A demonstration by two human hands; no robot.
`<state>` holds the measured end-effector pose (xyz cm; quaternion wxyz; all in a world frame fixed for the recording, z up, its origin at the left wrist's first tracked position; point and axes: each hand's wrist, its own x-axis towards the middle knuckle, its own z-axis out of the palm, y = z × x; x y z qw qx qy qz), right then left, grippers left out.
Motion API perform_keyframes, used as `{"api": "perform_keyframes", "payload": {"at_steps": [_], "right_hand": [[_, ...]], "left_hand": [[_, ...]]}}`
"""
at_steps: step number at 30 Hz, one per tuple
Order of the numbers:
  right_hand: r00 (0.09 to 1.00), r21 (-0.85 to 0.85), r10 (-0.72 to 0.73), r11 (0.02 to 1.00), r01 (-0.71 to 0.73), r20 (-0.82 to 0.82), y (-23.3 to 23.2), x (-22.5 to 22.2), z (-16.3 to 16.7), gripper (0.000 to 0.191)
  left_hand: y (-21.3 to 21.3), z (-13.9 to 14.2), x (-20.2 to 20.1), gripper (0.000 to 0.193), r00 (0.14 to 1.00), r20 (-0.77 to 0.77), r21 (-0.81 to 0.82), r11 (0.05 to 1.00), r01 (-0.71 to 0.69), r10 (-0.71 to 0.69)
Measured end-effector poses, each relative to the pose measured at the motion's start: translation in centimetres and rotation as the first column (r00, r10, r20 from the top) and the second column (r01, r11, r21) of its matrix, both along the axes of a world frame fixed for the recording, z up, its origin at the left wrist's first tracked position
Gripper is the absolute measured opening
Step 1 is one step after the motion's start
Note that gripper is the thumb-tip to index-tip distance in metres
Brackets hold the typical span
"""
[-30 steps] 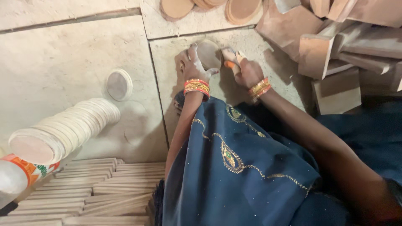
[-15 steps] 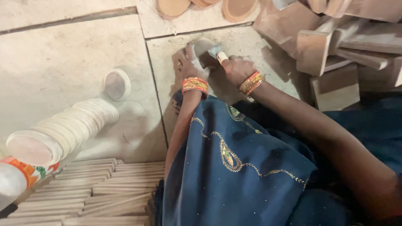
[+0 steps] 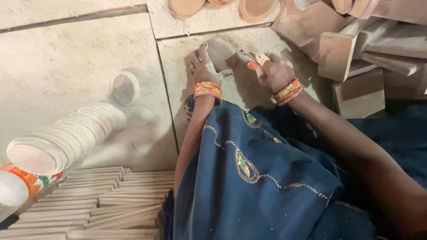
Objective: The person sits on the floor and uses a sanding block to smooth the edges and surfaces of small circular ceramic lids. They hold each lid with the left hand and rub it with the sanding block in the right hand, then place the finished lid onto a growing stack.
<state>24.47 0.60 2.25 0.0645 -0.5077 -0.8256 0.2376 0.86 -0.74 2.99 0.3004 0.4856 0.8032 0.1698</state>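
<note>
My left hand presses a round pale disc flat against the stone floor, fingers curled around its near rim. My right hand grips a small tool with an orange handle, its thin metal tip touching the disc's right edge. Both wrists wear red and gold bangles. A dark blue embroidered cloth covers my lap below the hands.
A single round disc lies on the floor to the left. A long stack of similar discs lies on its side at lower left, above flat wooden strips. Clay-coloured blocks pile up at right; brown discs lie at the top.
My right hand drew back to the right of the disc, and the tool's tip now meets the disc's edge. My left hand stays on the disc.
</note>
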Motion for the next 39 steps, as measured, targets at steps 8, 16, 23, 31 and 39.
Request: {"api": "perform_keyframes", "payload": {"at_steps": [8,16,23,31,39], "right_hand": [[0.997,0.016,0.001,1.000,0.001,-0.080,2.1,-4.9,-3.3,0.025],[0.900,0.406,0.358,0.882,-0.239,-0.249,-1.8,-3.0,-2.7,0.047],[0.999,-0.096,-0.027,0.995,0.025,-0.020,0.9,-3.6,-2.2,0.018],[0.969,0.460,0.211,0.878,-0.131,-0.126,-0.6,-6.0,-2.6,0.038],[0.987,-0.120,-0.152,0.980,0.156,0.044,-3.4,0.2,-4.0,0.026]], "left_hand": [[-0.1,-0.3,-0.5,0.128,0.997,0.029,0.028,0.997,0.065,-0.066],[0.2,-0.4,-0.7,0.123,0.998,0.026,0.016,0.998,0.053,-0.053],[-0.3,-0.1,-0.9,0.127,0.993,-0.072,0.001,0.995,0.098,-0.098],[-0.5,-0.2,-1.4,0.120,0.988,-0.046,0.035,0.988,0.152,-0.151],[-0.9,-0.3,-1.8,0.122,0.890,-0.227,0.223,0.869,0.442,-0.395]]}}
